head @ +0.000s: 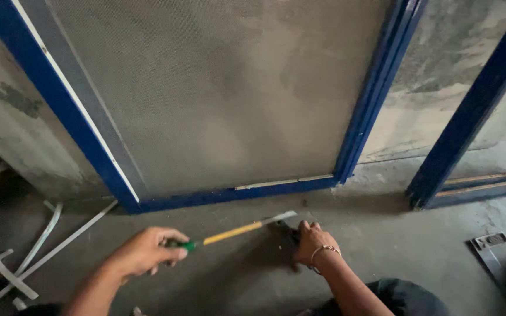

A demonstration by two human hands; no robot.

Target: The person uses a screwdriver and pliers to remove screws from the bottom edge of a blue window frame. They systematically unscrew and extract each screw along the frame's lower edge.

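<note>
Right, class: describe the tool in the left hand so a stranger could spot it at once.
Start at the blue-framed mesh screen leaning against the wall. On the concrete floor before it, the left hand grips a long tool. Its green grip and yellow shaft stand out from the white strips lying nearby.

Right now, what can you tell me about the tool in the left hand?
The tool looks like a chisel or flat scraper: a green grip, a yellow shaft and a flat grey metal blade. It lies almost level just above the concrete floor, blade pointing right. The left hand closes round the green end. The blade tip reaches a small dark thing that the right hand presses to the floor.
</note>
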